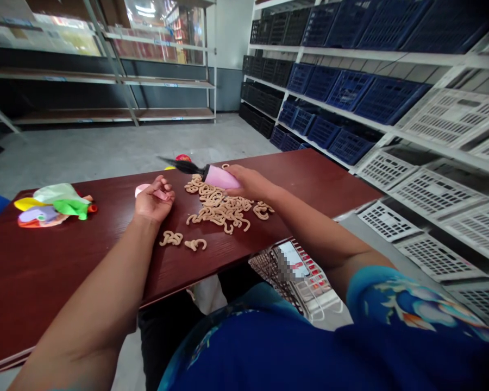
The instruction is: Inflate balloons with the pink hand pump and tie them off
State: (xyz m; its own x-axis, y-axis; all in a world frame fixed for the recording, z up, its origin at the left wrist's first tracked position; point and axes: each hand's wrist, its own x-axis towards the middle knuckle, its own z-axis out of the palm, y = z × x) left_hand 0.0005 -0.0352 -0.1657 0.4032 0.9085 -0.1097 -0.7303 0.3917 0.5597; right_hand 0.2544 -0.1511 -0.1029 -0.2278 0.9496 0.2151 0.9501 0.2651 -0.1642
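Observation:
My left hand (155, 200) rests palm up over the table, fingers curled around a limp pink balloon (144, 190) that shows on both sides of them. In my right hand (250, 183) is a pump-like tool (220, 178) with a pink body and a long black tapered tip, which points left above the table. Below that tool lies a heap of beige curled, rope-like pieces (224, 206). Two small clusters of the same pieces (171, 238) sit apart, nearer to me. At the table's left, flat balloons (52, 203) in several colours lie in a loose pile.
The dark red table (106, 239) spans the view in front of me. Beyond its far edge is something red and yellow (183, 158). A wire basket (309, 282) stands below the near edge. Shelves with blue crates (348, 89) and white crates (427, 190) line the right side.

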